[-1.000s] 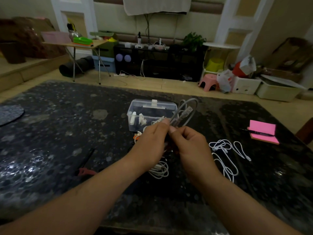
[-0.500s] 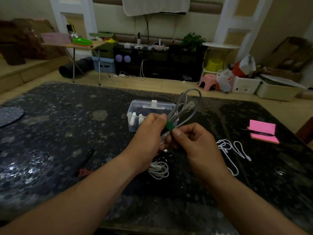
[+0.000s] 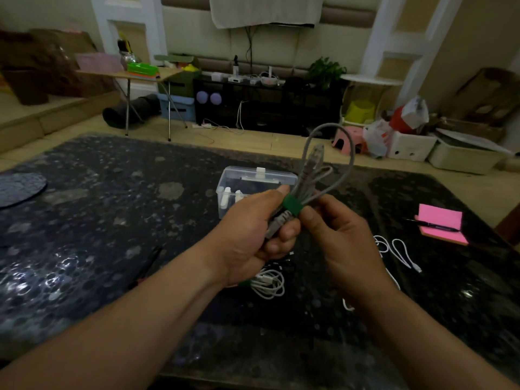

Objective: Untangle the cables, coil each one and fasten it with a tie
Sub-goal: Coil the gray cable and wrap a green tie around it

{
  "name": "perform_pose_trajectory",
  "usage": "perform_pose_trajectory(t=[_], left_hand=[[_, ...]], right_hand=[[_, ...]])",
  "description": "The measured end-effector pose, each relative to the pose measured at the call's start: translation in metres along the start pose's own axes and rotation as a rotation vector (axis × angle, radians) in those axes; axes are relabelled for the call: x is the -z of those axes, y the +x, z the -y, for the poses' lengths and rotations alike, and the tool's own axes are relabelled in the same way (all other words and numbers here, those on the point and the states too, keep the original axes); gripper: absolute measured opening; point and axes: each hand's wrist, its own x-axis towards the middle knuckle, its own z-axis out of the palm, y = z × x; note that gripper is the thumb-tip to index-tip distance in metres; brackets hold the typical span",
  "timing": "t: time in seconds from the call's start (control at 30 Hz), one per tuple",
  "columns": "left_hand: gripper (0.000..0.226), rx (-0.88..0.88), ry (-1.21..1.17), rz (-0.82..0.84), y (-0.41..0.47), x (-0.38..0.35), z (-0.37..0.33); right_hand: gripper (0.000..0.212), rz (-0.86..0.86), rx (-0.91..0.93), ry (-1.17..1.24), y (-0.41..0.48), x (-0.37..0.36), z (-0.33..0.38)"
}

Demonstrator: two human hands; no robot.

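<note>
Hands meeting at frame centre above the worktop [image 3: 112,220], things spread around them.

The left hand [image 3: 250,235] and right hand [image 3: 343,237] meet at centre frame, the coiled cable [image 3: 305,175] between them rising toward the upper centre, with the tie [image 3: 292,205] round it where the thumbs meet. Behind the hands, the lidded box [image 3: 253,178] sits on the worktop. Below the hands lies a bundled cable [image 3: 267,282]. A loose cable [image 3: 384,244] lies right of the right hand. Further right, near the frame edge, is a notepad [image 3: 441,215] with a pen [image 3: 433,225] across it. A slim tool [image 3: 149,263] lies left of the left forearm, and a mat [image 3: 19,187] sits at the far left edge.
</note>
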Motion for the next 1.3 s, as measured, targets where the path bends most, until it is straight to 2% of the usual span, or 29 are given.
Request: perform_pose_trajectory(t=[0.27, 0.47, 0.67, 0.77, 0.87, 0.93, 1.0, 1.1, 1.2, 1.3], left_hand=[[0.040, 0.109, -0.164, 0.256, -0.006, 0.012, -0.007], [0.046, 0.143, -0.135, 0.223, -0.009, 0.011, -0.012], [0.044, 0.067, 0.163, -0.094, -0.008, 0.007, -0.016], [0.037, -0.076, 0.324, -0.246, -0.004, 0.010, -0.010], [0.042, -0.273, 0.687, -0.448, -0.002, 0.009, 0.003], [0.041, -0.387, 0.829, -0.500, -0.004, 0.004, 0.011], [0.031, -0.406, 0.893, -0.458, -0.006, 0.001, 0.014], [0.014, -0.282, 0.955, -0.261, -0.011, 0.002, 0.014], [0.021, -0.205, 0.983, -0.164, -0.014, 0.008, 0.009], [0.022, -0.215, 0.998, -0.125, -0.016, 0.011, 0.006]], right_hand=[[0.034, 0.144, 0.008, 0.042, 0.000, -0.002, 0.012], [0.020, 0.086, 0.042, 0.091, -0.003, -0.008, 0.015], [0.012, 0.004, 0.024, 0.005, -0.010, -0.013, 0.007], [0.012, -0.058, 0.010, -0.063, -0.011, -0.018, 0.003], [0.013, -0.125, -0.003, -0.123, -0.009, -0.024, 0.000], [0.016, -0.176, -0.014, -0.171, -0.005, -0.026, -0.002], [0.018, -0.195, -0.025, -0.182, -0.003, -0.025, -0.003], [0.018, -0.176, -0.061, -0.153, 0.000, -0.019, -0.003], [0.019, -0.128, -0.107, -0.139, 0.003, -0.010, -0.003], [0.020, -0.070, -0.108, -0.134, 0.001, -0.005, -0.003]])
